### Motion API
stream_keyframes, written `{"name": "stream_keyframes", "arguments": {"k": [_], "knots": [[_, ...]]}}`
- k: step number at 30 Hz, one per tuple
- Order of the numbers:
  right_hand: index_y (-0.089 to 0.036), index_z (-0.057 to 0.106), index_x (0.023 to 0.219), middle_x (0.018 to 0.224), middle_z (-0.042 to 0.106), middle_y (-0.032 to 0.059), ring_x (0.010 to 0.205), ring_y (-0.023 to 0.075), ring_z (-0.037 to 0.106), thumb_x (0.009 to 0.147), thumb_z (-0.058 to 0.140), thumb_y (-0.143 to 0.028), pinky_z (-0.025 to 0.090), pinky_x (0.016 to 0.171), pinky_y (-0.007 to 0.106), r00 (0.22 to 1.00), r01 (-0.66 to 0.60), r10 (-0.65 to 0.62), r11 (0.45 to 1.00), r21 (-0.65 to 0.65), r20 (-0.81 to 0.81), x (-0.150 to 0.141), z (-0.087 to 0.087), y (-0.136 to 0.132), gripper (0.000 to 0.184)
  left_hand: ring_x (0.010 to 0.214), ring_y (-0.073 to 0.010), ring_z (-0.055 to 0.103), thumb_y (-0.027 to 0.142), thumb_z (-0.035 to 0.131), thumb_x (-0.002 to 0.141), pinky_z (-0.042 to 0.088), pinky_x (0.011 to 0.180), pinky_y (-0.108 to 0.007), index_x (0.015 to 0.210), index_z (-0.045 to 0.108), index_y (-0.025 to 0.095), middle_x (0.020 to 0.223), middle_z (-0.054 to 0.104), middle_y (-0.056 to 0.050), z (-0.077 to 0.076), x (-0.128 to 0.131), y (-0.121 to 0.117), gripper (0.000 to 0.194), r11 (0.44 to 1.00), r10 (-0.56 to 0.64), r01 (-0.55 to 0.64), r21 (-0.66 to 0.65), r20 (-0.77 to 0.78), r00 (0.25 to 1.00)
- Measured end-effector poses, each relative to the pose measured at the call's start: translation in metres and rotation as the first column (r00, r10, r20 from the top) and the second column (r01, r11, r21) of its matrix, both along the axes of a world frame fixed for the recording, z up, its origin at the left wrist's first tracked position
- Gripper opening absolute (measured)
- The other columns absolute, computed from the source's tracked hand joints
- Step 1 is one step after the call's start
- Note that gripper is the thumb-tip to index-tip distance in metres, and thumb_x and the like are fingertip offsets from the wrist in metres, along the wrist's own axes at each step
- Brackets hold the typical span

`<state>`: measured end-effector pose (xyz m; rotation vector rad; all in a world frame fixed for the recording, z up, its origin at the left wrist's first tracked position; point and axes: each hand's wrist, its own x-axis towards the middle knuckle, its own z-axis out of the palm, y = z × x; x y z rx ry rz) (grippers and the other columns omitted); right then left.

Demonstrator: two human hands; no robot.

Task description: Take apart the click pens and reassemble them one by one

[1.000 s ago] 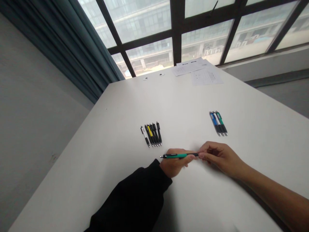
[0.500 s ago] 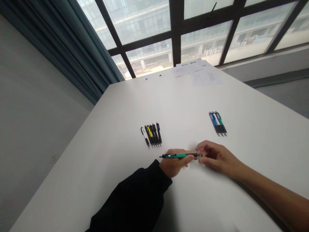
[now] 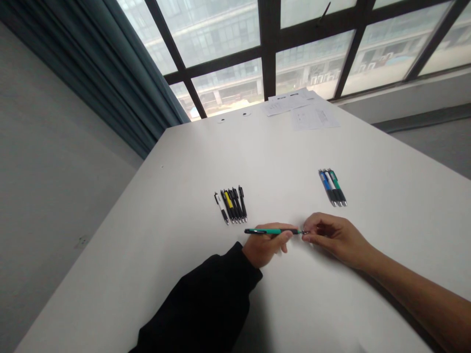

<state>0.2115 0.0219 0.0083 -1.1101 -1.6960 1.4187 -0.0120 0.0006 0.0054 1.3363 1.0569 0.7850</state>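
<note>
Lifted slightly, the green pen [image 3: 272, 231] sits firm in my left hand [image 3: 263, 247], its end pinched narrowly by my right fingers [image 3: 311, 235], over the tabletop [image 3: 147, 255], near the black-and-yellow pens [image 3: 230, 206] and blue-and-green pens [image 3: 332, 188].

Office room, white desk [image 3: 165, 274], printed papers [image 3: 312, 117], pens [image 3: 228, 200], curtained window [image 3: 228, 83]

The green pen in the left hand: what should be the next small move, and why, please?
Probably the right hand should close its fingertips firmly on the pen's tip end. The left hand grips the green pen by the barrel, and the tip end points right at those fingertips, so a firm pinch seems the natural step.
</note>
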Motion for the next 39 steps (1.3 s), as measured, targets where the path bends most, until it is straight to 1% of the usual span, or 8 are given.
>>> {"name": "stream_keyframes", "arguments": {"k": [5,11,15,20,23,29,35,39], "knots": [[-0.019,0.067,0.083,0.068,0.060,0.0006,0.062,0.0145,0.051,0.083,0.075,-0.048,0.041,0.057,0.029,0.999,-0.002,0.001,0.999,0.034,0.035,0.003,0.000,0.000,0.030,0.047,-0.0073,0.047,0.045,0.061,0.090,0.038,0.046,-0.020,0.112,0.073,0.009,0.062,0.065,-0.002,-0.006,-0.002,0.003,0.043,0.999,0.027,-0.024,-0.045,0.074,0.997],[-0.019,0.069,0.082,0.067,0.059,0.0013,0.061,0.0148,0.050,0.085,0.073,-0.049,0.041,0.056,0.029,0.996,0.018,-0.029,0.992,0.128,0.083,0.008,0.007,0.005,0.030,0.053,-0.0077,0.055,0.040,0.065,0.086,0.039,0.045,-0.020,0.108,0.070,0.008,0.097,0.075,-0.015,-0.013,-0.002,0.005,0.038,0.993,0.104,-0.092,-0.068,0.201,0.974],[-0.019,0.067,0.089,0.068,0.059,0.0007,0.059,0.0143,0.050,0.090,0.066,-0.042,0.040,0.053,0.028,0.987,-0.012,-0.010,0.991,0.135,0.159,0.011,0.007,0.008,0.023,0.053,-0.0077,0.055,0.038,0.066,0.085,0.038,0.044,-0.020,0.106,0.069,0.008,0.096,0.076,-0.014,-0.011,-0.001,0.005,0.037,0.990,0.130,-0.112,-0.091,0.237,0.963],[-0.020,0.063,0.086,0.072,0.061,0.0023,0.061,0.0160,0.052,0.086,0.060,-0.023,0.041,0.058,0.030,0.899,-0.155,-0.029,0.912,0.381,0.437,0.019,0.006,0.012,0.005,0.052,-0.0068,0.053,0.035,0.065,0.084,0.037,0.043,-0.020,0.103,0.068,0.008,0.097,0.076,-0.014,-0.008,0.000,0.004,0.033,0.985,0.156,-0.134,-0.109,0.234,0.960],[-0.020,0.061,0.087,0.075,0.060,0.0035,0.063,0.0165,0.053,0.084,0.056,-0.017,0.042,0.061,0.031,0.854,-0.240,-0.031,0.862,0.447,0.519,0.021,0.007,0.013,0.007,0.053,-0.0071,0.054,0.035,0.064,0.084,0.037,0.044,-0.020,0.103,0.068,0.008,0.098,0.076,-0.015,-0.009,0.000,0.005,0.033,0.985,0.156,-0.135,-0.106,0.224,0.962],[-0.019,0.062,0.089,0.082,0.059,0.0068,0.067,0.0186,0.056,0.088,0.052,-0.017,0.044,0.063,0.032,0.802,-0.323,-0.010,0.834,0.447,0.597,0.022,0.004,0.013,0.010,0.053,-0.0076,0.055,0.035,0.063,0.086,0.038,0.044,-0.020,0.104,0.069,0.009,0.100,0.076,-0.015,-0.012,-0.001,0.005,0.033,0.988,0.141,-0.123,-0.092,0.224,0.964],[-0.019,0.064,0.096,0.086,0.061,0.0071,0.071,0.0195,0.059,0.092,0.053,-0.021,0.046,0.065,0.032,0.824,-0.318,0.017,0.841,0.438,0.566,0.020,0.002,0.012,0.012,0.054,-0.0074,0.055,0.034,0.063,0.086,0.038,0.045,-0.020,0.105,0.069,0.009,0.100,0.076,-0.014,-0.011,-0.001,0.005,0.032,0.990,0.128,-0.110,-0.093,0.219,0.967],[-0.018,0.062,0.112,0.088,0.063,0.0067,0.069,0.0186,0.059,0.094,0.054,-0.025,0.047,0.065,0.033,0.836,-0.296,0.018,0.856,0.424,0.548,0.021,0.003,0.012,0.021,0.055,-0.0071,0.055,0.035,0.063,0.088,0.038,0.045,-0.020,0.106,0.068,0.009,0.103,0.076,-0.015,-0.010,-0.002,0.005,0.032,0.992,0.113,-0.096,-0.084,0.224,0.968]]}}
